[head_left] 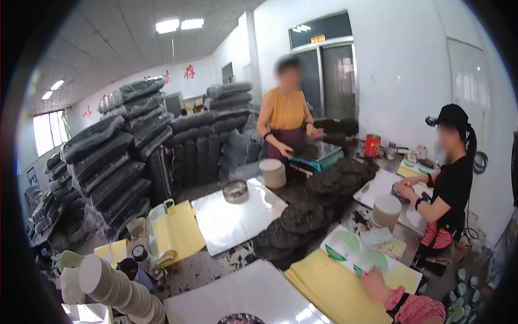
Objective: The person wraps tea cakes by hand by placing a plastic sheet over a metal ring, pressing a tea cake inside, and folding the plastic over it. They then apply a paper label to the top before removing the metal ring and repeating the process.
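At the lower right edge of the view, the person's right hand (373, 282) is lying palm down, coming out of a red checked cloth sleeve (413, 309). The grip is looking loose and flat, with the fingers stretched out and holding nothing. This corner is bent and small, though, so a pinch on a paper edge could be going unseen. The left hand is not showing at all.

The fingers are resting on the white printed sheet with green circles (350, 249), which is lying over the far right corner of the stack of yellow paper sheets (329, 289). That printed sheet is running from under the hand away to the upper left, its long axis slanting the same way, so the fingertips are pointing roughly along it. Being the only hand in view, the right one is the nearer to it.

Beyond the yellow stack, a heap of dark round pressed cakes (299, 217) is sitting on the littered worktop (205, 267). Left of that heap, a shiny silver sheet (237, 218) is carrying a round metal tin (235, 190) at its far edge. Well left of the yellow stack, a leaning row of white paper discs (121, 291) is lying on its side.

Across the worktop, a person in a yellow top (287, 116) is standing, and a person in a black cap and shirt (450, 183) is working to the right, each busy with their own hands.
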Demonstrator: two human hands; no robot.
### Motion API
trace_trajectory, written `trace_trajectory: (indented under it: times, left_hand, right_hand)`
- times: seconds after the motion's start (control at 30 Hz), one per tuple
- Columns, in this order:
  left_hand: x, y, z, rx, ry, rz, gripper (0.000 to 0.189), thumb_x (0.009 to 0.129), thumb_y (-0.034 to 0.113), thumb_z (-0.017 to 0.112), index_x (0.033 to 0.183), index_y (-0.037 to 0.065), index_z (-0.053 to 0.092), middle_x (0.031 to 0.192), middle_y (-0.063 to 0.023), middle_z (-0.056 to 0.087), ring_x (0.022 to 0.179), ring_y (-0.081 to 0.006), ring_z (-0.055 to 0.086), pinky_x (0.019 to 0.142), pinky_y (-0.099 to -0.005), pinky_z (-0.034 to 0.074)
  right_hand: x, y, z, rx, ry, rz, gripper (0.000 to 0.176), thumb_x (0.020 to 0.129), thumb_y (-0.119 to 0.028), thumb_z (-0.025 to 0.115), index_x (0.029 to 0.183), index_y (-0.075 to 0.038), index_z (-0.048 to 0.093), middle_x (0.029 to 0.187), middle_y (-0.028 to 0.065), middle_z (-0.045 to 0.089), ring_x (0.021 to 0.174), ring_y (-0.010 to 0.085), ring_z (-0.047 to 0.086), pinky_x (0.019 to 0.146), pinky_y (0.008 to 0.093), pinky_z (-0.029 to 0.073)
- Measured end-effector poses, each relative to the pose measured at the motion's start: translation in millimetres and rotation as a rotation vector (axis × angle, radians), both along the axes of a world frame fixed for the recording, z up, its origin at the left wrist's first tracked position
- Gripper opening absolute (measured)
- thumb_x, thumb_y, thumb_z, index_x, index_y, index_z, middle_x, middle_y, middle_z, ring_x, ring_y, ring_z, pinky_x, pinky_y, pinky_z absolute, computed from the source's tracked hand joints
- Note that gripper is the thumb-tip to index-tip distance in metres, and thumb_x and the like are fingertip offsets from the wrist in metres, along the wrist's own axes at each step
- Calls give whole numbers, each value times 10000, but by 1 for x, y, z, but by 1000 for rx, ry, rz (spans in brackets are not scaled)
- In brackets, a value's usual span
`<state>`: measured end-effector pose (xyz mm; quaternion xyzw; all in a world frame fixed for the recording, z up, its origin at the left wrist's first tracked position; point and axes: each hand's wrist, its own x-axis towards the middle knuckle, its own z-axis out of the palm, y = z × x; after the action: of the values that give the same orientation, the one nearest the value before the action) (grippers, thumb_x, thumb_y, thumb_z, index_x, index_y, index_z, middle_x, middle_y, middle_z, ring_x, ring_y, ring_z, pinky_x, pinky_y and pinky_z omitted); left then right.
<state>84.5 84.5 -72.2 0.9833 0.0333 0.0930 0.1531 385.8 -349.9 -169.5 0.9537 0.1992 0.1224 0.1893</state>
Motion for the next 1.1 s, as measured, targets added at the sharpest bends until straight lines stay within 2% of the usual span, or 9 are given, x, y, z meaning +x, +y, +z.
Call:
trace_trajectory:
  times: [0.2,0.4,0.57,0.67,0.7,0.77,0.83,0.93,1.1]
  left_hand:
    - [-1,-3,4,-10,76,4,752,828,326,678,1459,21,406,1481,-173,430,1380,-373,368,1149,-525,247]
    - [7,4,-7,29,47,6,797,814,342,702,1484,49,384,1503,-156,408,1379,-381,362,1142,-528,251]
    - [5,1,4,38,-59,23,642,825,293,699,1404,92,510,1410,-149,504,1297,-368,450,1070,-507,361]
    - [2,4,-14,11,64,10,788,815,508,694,1437,82,464,1478,-143,433,1404,-382,336,1130,-591,249]
    - [1,7,-13,-59,58,-4,772,836,526,672,1445,99,466,1508,-143,413,1442,-384,295,1147,-614,216]
    - [-1,-5,17,282,-3,79,717,828,513,673,1419,141,510,1527,-150,390,1427,-374,322,1158,-573,215]
    - [-3,-5,19,209,31,114,699,841,502,665,1417,137,514,1525,-152,398,1436,-369,316,1167,-566,207]
    - [-1,3,1,113,-7,115,671,848,478,660,1405,129,527,1509,-147,427,1438,-349,329,1177,-548,210]
    - [-5,8,-9,-194,-218,39,576,818,391,695,1313,114,601,1338,-86,605,1309,-292,512,1146,-526,299]
  right_hand:
    - [-16,13,30,119,116,-42,197,851,-189,571,978,-51,631,988,299,679,880,414,660,782,512,492]
    - [73,-97,56,1058,-248,-95,126,814,-65,631,939,-58,640,796,131,673,752,275,655,659,406,509]
    - [90,-208,68,1705,-706,-165,171,982,-90,564,1100,29,597,992,108,654,903,189,614,839,312,486]
    - [21,-52,148,1801,-245,-341,440,1045,-254,482,1428,-43,439,1356,91,515,1135,201,549,763,313,548]
    - [43,-48,92,1829,-56,-49,485,1043,-236,475,1496,-90,378,1419,96,465,1172,199,538,706,318,581]
    - [-22,58,75,1651,215,37,503,1041,-185,446,1528,-113,346,1482,95,436,1252,223,507,885,359,558]
    - [-106,180,86,1173,669,473,743,897,-164,627,1521,43,280,1561,223,336,1442,361,341,1169,408,303]
    - [-159,240,109,801,591,1041,822,843,-411,687,1456,51,395,1488,297,392,1383,436,402,1091,468,403]
    - [-185,278,115,544,624,1119,939,845,-569,633,1462,81,355,1489,281,399,1406,411,378,1143,471,316]
